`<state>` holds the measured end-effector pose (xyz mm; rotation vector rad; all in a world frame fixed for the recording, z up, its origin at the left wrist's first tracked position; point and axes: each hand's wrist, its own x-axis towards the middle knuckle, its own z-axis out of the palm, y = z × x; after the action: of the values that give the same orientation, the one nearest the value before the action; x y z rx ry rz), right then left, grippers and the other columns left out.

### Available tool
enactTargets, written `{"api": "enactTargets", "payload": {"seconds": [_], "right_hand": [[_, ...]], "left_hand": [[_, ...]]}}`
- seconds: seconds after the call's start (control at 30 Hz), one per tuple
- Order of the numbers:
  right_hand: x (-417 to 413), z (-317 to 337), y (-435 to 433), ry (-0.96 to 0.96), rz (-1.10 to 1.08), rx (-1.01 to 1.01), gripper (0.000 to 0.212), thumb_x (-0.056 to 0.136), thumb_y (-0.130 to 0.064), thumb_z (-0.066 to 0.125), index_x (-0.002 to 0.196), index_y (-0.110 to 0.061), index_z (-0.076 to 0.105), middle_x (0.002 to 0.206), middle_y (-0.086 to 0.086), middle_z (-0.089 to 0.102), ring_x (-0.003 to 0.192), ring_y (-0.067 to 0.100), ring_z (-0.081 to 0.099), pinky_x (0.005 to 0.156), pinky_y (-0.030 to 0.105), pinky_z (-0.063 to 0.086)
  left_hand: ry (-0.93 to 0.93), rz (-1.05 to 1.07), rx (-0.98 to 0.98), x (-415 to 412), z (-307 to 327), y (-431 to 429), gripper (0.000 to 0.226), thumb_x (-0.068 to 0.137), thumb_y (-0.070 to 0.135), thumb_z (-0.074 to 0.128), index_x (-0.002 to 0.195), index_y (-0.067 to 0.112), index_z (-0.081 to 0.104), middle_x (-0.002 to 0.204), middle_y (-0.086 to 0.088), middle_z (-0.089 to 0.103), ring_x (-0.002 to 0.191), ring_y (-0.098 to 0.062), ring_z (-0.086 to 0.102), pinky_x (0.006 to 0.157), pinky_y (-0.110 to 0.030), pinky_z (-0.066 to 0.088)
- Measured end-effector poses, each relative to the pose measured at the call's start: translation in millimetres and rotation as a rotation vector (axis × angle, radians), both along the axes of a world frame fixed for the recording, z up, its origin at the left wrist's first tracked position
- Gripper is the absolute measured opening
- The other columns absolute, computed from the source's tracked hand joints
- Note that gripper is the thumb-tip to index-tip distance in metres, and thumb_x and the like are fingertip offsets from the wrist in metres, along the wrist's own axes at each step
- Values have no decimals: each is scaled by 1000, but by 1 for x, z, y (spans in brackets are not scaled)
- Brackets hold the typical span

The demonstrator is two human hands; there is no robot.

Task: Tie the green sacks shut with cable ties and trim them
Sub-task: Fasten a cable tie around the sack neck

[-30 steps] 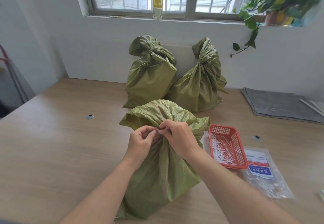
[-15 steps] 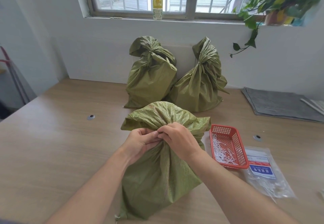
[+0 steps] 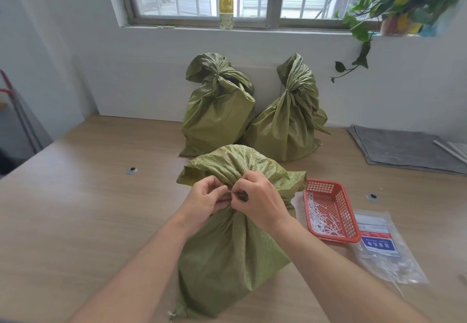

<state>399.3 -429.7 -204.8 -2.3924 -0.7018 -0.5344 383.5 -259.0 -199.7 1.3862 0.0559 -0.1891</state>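
- Green sack [image 3: 227, 247] stands on the table [image 3: 75, 221], with its neck gathered.
- Left hand [image 3: 206, 200] and right hand [image 3: 261, 202] each pinch a thin strip at the neck, apparently the cable tie [image 3: 230, 191].
- Recommended: keep the gathers bunched tight, feed the tail squarely through the head, and cinch below the ruffle.

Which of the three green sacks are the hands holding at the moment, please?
The nearest sack, in front of the others: left hand and right hand both grip its gathered neck. The back-left sack and back-right sack stand untouched.
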Motion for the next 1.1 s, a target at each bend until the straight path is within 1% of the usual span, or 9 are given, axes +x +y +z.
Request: {"api": "enactTargets", "payload": {"seconds": [0.17,0.27,0.37,0.47,0.53,0.6,0.77,0.9,1.1], "right_hand": [[2,3,-1,-163,-63,-68,10,82,-24,67,77,-17,71,82,-2,59,83,23,50,72,37,51],[1,8,-2,-245,-108,-113,9,78,-26,72,73,-19,72,87,0,58,84,24,52,76,38,47],[0,7,-4,-232,-104,-111,9,75,-21,78,72,-16,71,90,1,52,75,19,49,67,34,48],[-1,3,-7,-216,-43,-53,7,77,-15,75,73,-14,69,88,1,51,66,17,48,59,29,47],[-1,2,-7,-213,-14,-32,5,80,-17,73,76,-14,70,89,0,50,67,16,48,62,25,44],[1,2,-7,-199,-8,-31,7,83,-22,72,79,-16,71,90,-1,50,69,15,46,67,23,40],[3,-2,-7,-153,-46,46,8,82,-27,70,81,-19,69,88,-5,54,68,14,48,67,28,45],[7,-1,-8,-127,-39,15,10,78,-28,69,84,-21,66,89,-7,56,77,18,54,70,38,47],[15,-4,-7,-135,-28,-50,14,77,-30,67,87,-22,63,90,-6,54,78,19,50,70,39,46]], "left_hand": [[-10,86,-52,2,1,-4,16,108,2,47,97,2,59,105,-24,75,103,-34,75,90,-37,62],[-23,113,-141,3,4,-1,15,108,3,46,110,-5,59,110,-24,76,106,-35,75,92,-38,62],[-28,63,-78,0,4,3,18,109,4,45,113,-5,60,109,-19,77,104,-31,75,91,-38,62],[-32,-19,81,1,5,9,21,107,18,54,96,3,64,90,-11,74,86,-24,71,77,-33,59],[-43,-49,184,1,6,9,30,100,34,62,86,7,65,75,-3,67,72,-15,61,67,-26,50],[-91,-65,291,0,8,6,35,100,34,64,77,8,64,63,1,58,60,-10,50,58,-21,41],[-233,-96,427,3,12,2,44,103,36,60,62,20,56,59,-6,36,56,-23,28,52,-40,20],[-231,-33,365,2,12,-1,44,104,27,61,62,14,62,53,-2,36,52,-19,29,51,-34,22],[-204,9,229,3,9,-1,42,104,17,60,64,5,63,58,-6,49,57,-13,40,56,-20,35]]}}
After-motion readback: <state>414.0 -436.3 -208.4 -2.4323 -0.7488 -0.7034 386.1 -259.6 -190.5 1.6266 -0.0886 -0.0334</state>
